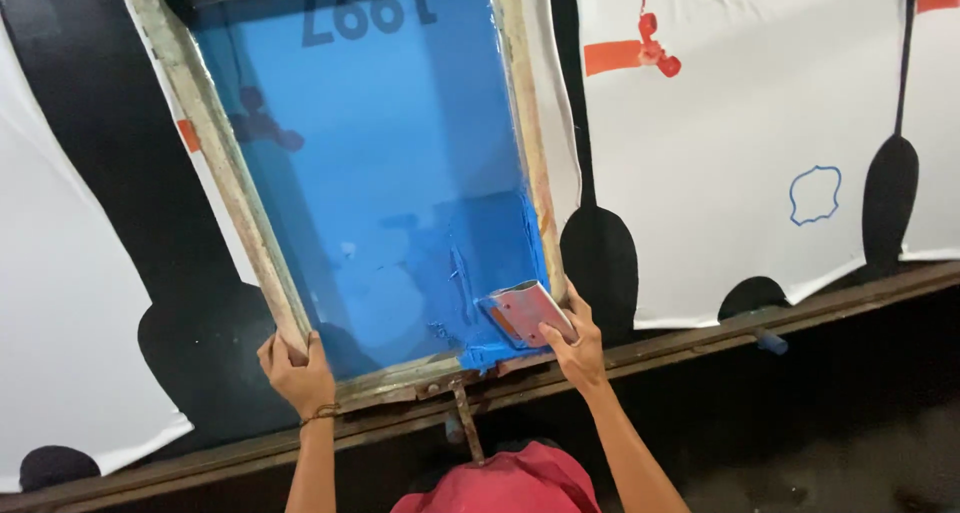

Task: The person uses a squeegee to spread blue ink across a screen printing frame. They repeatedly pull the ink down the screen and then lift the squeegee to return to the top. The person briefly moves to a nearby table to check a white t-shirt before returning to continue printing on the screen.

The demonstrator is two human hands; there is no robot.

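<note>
A person grips a wooden screen-printing frame [225, 163] at a long print table [700, 333], seen from a head-worn camera looking down. The left hand [295, 371] is clenched around the frame's near left corner, fingers wrapped over the wooden rail. The right hand [578, 345] grasps the near right corner and, with it, a short squeegee [525, 311] whose pale, paint-smeared body lies inside the frame against the right rail. The squeegee's long axis runs roughly left to right with a slight slant, its left end pointing into the mesh. The frame's long axis runs from near to far, leaning a little to the left at its far end. Its blue mesh [380, 143] is wet with blue ink pooled toward the near right corner, beside the squeegee. White garment pieces [720, 173] lie flat on the black table surface on both sides of the frame; the piece to the right carries a small blue outline print [815, 195] and, farther away, an orange bar with a red mark [655, 48]. A red cap [510, 483] fills the near edge of the view.
</note>
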